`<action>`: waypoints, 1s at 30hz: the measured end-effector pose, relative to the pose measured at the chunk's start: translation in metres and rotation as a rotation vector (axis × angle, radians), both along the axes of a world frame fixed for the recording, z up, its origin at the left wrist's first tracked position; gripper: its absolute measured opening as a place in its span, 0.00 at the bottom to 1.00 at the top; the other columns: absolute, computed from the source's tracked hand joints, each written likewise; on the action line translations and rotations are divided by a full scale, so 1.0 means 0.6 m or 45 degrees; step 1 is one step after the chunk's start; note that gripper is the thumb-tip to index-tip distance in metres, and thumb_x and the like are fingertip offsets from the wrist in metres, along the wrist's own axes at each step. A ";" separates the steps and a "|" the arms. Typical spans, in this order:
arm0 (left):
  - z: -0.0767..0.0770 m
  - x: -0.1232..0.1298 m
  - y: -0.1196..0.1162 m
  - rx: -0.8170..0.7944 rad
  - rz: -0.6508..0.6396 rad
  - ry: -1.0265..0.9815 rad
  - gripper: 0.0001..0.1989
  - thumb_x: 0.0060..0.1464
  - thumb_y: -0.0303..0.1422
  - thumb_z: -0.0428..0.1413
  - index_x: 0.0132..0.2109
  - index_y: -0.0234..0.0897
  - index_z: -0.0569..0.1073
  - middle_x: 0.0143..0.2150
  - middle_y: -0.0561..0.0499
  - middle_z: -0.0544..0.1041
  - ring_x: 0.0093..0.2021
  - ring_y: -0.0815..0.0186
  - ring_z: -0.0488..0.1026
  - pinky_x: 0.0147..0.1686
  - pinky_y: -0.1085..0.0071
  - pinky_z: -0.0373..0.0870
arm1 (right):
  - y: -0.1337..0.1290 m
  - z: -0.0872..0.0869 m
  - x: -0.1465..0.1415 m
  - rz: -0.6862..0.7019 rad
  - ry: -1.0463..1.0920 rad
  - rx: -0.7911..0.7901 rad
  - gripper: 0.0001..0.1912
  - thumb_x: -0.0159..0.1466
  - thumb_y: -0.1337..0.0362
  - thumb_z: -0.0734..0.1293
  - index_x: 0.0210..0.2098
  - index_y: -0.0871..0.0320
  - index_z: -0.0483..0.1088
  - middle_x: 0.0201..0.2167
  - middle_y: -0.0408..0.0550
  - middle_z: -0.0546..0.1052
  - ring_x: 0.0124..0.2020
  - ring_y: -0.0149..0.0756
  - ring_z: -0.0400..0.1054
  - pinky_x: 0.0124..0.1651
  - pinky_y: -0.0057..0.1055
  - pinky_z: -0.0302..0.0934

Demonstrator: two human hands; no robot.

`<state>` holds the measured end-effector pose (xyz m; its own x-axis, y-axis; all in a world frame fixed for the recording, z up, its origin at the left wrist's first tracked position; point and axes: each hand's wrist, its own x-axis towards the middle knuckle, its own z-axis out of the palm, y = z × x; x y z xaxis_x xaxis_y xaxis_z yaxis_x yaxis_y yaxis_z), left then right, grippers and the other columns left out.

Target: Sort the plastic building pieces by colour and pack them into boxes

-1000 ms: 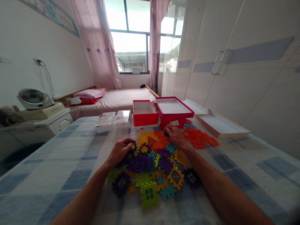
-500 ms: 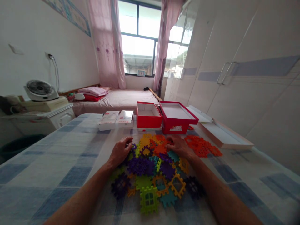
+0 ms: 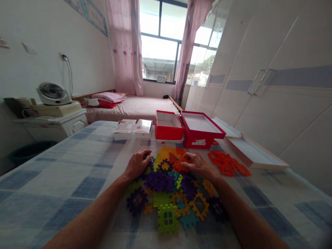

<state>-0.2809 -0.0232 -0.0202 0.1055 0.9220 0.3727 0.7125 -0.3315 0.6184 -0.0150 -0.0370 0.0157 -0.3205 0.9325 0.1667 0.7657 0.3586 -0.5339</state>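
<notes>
A pile of notched plastic pieces lies between my forearms, with purple pieces [image 3: 158,181], a green window piece [image 3: 168,219], yellow frames [image 3: 200,206] and a teal piece [image 3: 188,220]. My left hand [image 3: 138,163] rests at the pile's upper left edge, fingers curled beside purple and green pieces; whether it grips one is hidden. At the upper right of the pile, my right hand [image 3: 196,164] has its fingers closed on an orange piece [image 3: 180,164]. A separate heap of orange pieces [image 3: 228,163] lies to the right of my right hand.
Behind the pile stand white boxes [image 3: 133,129], an open red box [image 3: 169,130] and a dark red box [image 3: 201,138]. A shallow pale box [image 3: 255,152] lies at the right. The checked tablecloth [image 3: 64,180] covers the table.
The view has shifted, so the scene sits further right. My right hand's fingers have come slightly down and towards me over the orange pieces. My left hand has barely moved.
</notes>
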 end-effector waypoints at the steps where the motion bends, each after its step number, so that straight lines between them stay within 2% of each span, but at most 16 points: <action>1: 0.000 0.000 0.000 -0.001 0.001 0.007 0.16 0.53 0.33 0.47 0.44 0.34 0.74 0.43 0.46 0.77 0.43 0.61 0.73 0.45 0.68 0.67 | -0.002 -0.004 -0.003 -0.032 -0.081 0.023 0.15 0.56 0.53 0.64 0.32 0.59 0.70 0.31 0.46 0.74 0.32 0.34 0.65 0.34 0.28 0.55; 7: -0.004 -0.001 0.004 0.011 -0.020 0.044 0.15 0.54 0.33 0.47 0.44 0.34 0.74 0.42 0.46 0.76 0.43 0.62 0.72 0.45 0.68 0.66 | 0.001 -0.022 -0.004 -0.075 -0.167 -0.076 0.28 0.53 0.50 0.66 0.48 0.59 0.67 0.42 0.51 0.72 0.39 0.38 0.66 0.39 0.29 0.55; 9: -0.005 -0.001 0.004 0.018 -0.020 0.055 0.15 0.54 0.32 0.46 0.44 0.34 0.75 0.42 0.46 0.76 0.43 0.62 0.72 0.45 0.68 0.66 | -0.001 -0.018 -0.005 -0.064 -0.205 -0.111 0.28 0.52 0.50 0.67 0.46 0.60 0.67 0.41 0.52 0.72 0.39 0.38 0.65 0.38 0.29 0.55; 14: -0.004 -0.001 0.002 0.018 -0.023 0.068 0.15 0.54 0.33 0.46 0.43 0.34 0.75 0.42 0.46 0.76 0.42 0.62 0.73 0.45 0.68 0.66 | -0.007 -0.007 -0.012 -0.061 -0.174 -0.108 0.18 0.50 0.54 0.69 0.36 0.60 0.68 0.38 0.48 0.69 0.37 0.35 0.62 0.36 0.27 0.54; 18: -0.005 -0.002 0.002 0.022 -0.025 0.075 0.16 0.54 0.33 0.46 0.43 0.34 0.75 0.42 0.46 0.76 0.43 0.61 0.73 0.45 0.68 0.66 | 0.001 -0.014 -0.001 -0.003 -0.003 -0.187 0.14 0.54 0.57 0.65 0.36 0.59 0.65 0.31 0.43 0.69 0.31 0.30 0.61 0.32 0.26 0.54; 21: -0.006 -0.003 0.004 0.019 -0.029 0.082 0.15 0.54 0.33 0.46 0.43 0.34 0.75 0.42 0.46 0.76 0.43 0.62 0.72 0.45 0.69 0.66 | 0.009 -0.013 0.013 0.030 0.094 -0.197 0.13 0.56 0.56 0.63 0.35 0.59 0.65 0.30 0.43 0.70 0.30 0.30 0.62 0.32 0.26 0.55; 24: -0.007 -0.002 0.005 0.013 -0.030 0.093 0.15 0.54 0.33 0.46 0.43 0.34 0.75 0.42 0.46 0.76 0.42 0.62 0.73 0.45 0.70 0.66 | 0.014 -0.008 0.023 -0.017 0.207 -0.128 0.13 0.57 0.55 0.63 0.34 0.59 0.66 0.31 0.44 0.72 0.31 0.32 0.63 0.32 0.26 0.56; 28: -0.007 -0.002 0.006 0.009 -0.028 0.097 0.16 0.55 0.33 0.46 0.43 0.34 0.75 0.42 0.46 0.76 0.42 0.63 0.73 0.44 0.70 0.66 | 0.022 -0.009 0.028 -0.094 0.519 -0.160 0.16 0.58 0.52 0.62 0.36 0.60 0.65 0.30 0.45 0.73 0.29 0.32 0.65 0.29 0.27 0.57; 30: -0.006 -0.002 0.006 0.009 -0.031 0.100 0.16 0.55 0.33 0.46 0.43 0.34 0.75 0.42 0.47 0.75 0.41 0.63 0.73 0.44 0.70 0.66 | 0.024 -0.013 0.025 -0.109 0.539 -0.124 0.16 0.58 0.52 0.61 0.36 0.59 0.65 0.30 0.45 0.73 0.28 0.32 0.65 0.29 0.27 0.57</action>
<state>-0.2818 -0.0197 -0.0237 0.1575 0.9161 0.3688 0.7505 -0.3538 0.5582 0.0002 -0.0227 0.0077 -0.1638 0.9705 0.1770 0.4970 0.2362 -0.8350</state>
